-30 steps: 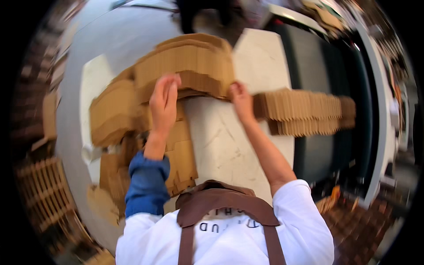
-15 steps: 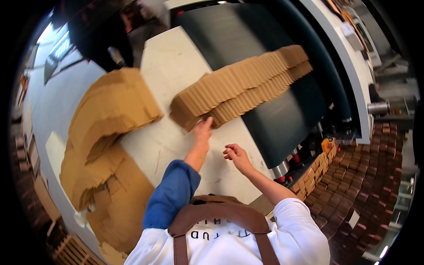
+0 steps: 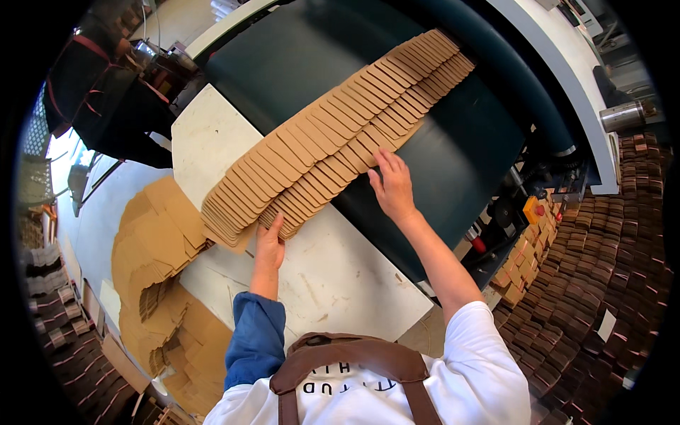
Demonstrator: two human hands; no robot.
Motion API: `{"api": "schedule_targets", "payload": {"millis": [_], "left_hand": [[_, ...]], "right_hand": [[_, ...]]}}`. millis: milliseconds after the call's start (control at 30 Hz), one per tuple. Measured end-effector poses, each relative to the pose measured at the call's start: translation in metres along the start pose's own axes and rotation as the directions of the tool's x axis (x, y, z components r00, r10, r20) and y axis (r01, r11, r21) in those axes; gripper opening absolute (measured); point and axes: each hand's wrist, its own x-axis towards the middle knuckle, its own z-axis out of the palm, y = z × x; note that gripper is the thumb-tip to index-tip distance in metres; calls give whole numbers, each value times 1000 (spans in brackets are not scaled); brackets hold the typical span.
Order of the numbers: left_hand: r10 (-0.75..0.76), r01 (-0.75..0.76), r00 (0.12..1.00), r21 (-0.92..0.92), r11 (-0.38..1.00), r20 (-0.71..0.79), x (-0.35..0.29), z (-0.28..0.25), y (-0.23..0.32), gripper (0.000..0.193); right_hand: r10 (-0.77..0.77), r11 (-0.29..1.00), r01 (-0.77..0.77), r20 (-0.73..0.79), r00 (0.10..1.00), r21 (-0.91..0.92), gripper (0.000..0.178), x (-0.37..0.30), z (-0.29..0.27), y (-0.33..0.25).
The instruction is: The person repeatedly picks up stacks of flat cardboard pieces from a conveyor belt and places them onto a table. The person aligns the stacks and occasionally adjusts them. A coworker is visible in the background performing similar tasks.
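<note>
A long row of overlapping brown cardboard pieces (image 3: 304, 152) runs from the white table onto the dark green conveyor belt, fanned like shingles in two side-by-side lines. At its near end my left hand (image 3: 268, 251) grips the edge, thumb showing against the pieces and the other fingers mostly hidden beneath. My right hand (image 3: 397, 190) lies along the row's right side above the belt, fingers stretched out and fingertips touching the cardboard edge.
A curved heap of flat cardboard (image 3: 152, 248) lies left of the white table (image 3: 333, 273). The conveyor belt (image 3: 453, 163) stretches away under a roller. Another person (image 3: 99, 92) stands at the far left. Stacked dark bundles (image 3: 588, 283) cover the right side, near an orange box with a red button (image 3: 535, 210).
My right hand has opened from a loose curl above the table and reached forward to the row's edge. My left hand is now at the row's near end, further left. The view has shifted.
</note>
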Motion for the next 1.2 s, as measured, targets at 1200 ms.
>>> {"api": "schedule_targets", "payload": {"millis": [1200], "left_hand": [[360, -499, 848, 814, 298, 388, -171, 10, 122, 103]], "right_hand": [[-294, 947, 189, 458, 839, 261, 64, -89, 4, -41]]}}
